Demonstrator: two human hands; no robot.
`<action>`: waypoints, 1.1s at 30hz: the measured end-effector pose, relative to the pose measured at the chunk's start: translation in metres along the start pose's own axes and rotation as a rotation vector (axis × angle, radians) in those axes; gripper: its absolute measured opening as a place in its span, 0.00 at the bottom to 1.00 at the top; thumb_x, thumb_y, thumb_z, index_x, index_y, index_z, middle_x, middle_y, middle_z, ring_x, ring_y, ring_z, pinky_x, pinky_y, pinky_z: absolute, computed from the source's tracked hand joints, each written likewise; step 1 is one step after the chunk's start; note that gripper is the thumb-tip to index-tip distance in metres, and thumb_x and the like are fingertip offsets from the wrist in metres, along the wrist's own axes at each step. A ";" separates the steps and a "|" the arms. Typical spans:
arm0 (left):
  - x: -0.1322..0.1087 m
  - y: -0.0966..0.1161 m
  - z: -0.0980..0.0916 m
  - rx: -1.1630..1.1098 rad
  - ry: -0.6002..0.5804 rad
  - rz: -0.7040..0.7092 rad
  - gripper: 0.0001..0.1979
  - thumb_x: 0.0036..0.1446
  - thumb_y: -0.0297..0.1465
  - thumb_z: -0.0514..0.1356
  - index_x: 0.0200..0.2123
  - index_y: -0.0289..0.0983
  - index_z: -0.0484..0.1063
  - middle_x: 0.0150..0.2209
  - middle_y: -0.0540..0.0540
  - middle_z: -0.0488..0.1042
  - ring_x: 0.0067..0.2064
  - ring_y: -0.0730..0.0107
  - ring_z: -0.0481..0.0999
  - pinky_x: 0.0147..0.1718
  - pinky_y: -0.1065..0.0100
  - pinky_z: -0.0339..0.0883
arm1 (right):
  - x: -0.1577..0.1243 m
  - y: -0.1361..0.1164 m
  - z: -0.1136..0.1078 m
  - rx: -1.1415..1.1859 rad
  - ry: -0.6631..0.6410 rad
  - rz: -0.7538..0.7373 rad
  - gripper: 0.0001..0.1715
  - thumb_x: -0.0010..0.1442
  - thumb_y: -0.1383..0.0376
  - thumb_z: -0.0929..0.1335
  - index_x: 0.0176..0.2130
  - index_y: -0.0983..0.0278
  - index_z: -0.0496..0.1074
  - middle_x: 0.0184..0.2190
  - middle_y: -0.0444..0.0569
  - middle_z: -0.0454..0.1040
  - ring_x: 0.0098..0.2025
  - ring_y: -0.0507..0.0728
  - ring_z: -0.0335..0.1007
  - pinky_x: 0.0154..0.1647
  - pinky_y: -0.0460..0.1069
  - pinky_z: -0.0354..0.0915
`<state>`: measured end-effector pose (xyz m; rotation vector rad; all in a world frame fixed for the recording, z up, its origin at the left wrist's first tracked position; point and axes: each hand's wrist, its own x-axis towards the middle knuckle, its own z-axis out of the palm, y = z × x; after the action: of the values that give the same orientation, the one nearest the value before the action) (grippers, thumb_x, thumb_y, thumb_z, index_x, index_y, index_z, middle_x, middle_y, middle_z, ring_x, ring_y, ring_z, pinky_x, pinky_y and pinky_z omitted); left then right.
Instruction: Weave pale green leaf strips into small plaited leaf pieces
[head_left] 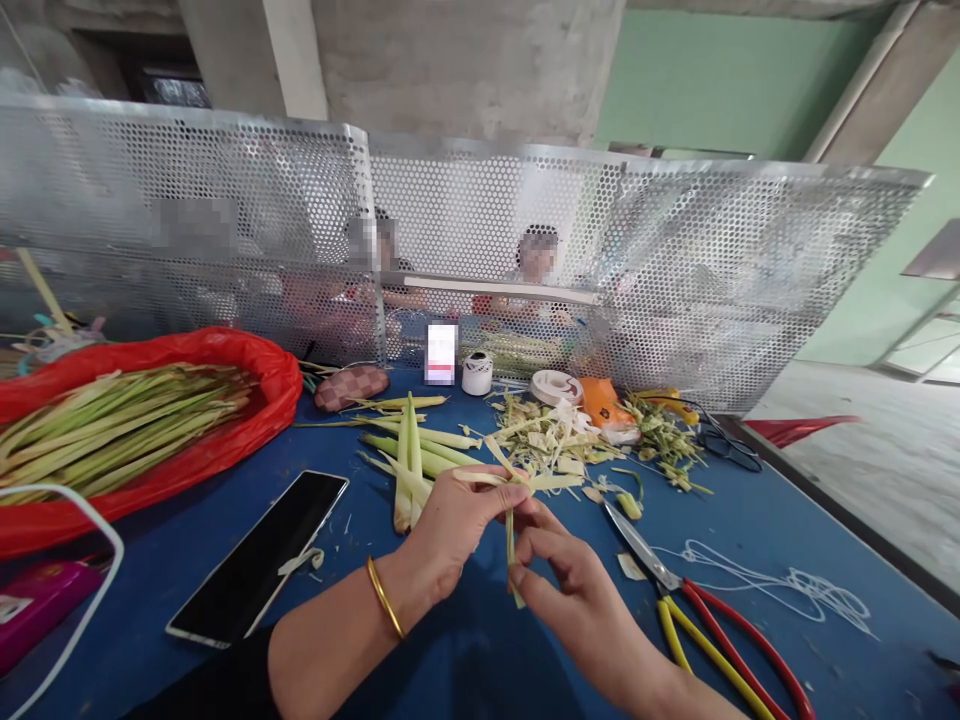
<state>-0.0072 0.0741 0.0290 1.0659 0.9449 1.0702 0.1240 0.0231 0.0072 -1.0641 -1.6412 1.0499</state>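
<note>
Between both hands is a small piece of crossed pale green leaf strips (511,540), with ends sticking out to several sides. My left hand (457,520), a gold bangle above its wrist, pinches the crossing between thumb and fingers. My right hand (559,575) is closed on the strip that hangs down from it. Behind my left hand lie broad green leaf pieces (411,450). To the right of my right hand rest scissors (667,580) with one red and one yellow handle, blades partly apart.
A red plastic bag (289,375) of long leaves stands at left, near a dark-screened phone (262,560) and a purple box (45,610). Leaf scraps (536,430), a tape roll (556,388) and white string (795,585) lie around. Behind a perforated metal screen (480,210) people sit.
</note>
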 end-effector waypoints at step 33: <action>-0.001 -0.006 -0.002 -0.014 -0.142 -0.150 0.10 0.43 0.30 0.63 0.31 0.32 0.76 0.18 0.51 0.70 0.22 0.75 0.68 0.26 0.71 0.59 | 0.021 0.015 -0.043 -0.178 0.254 0.074 0.12 0.56 0.56 0.68 0.33 0.62 0.74 0.24 0.45 0.73 0.29 0.56 0.68 0.31 0.48 0.62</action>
<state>-0.0083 0.0725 0.0228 1.0291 0.8872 0.8657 0.1628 0.0548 0.0081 -1.3265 -1.5178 0.7882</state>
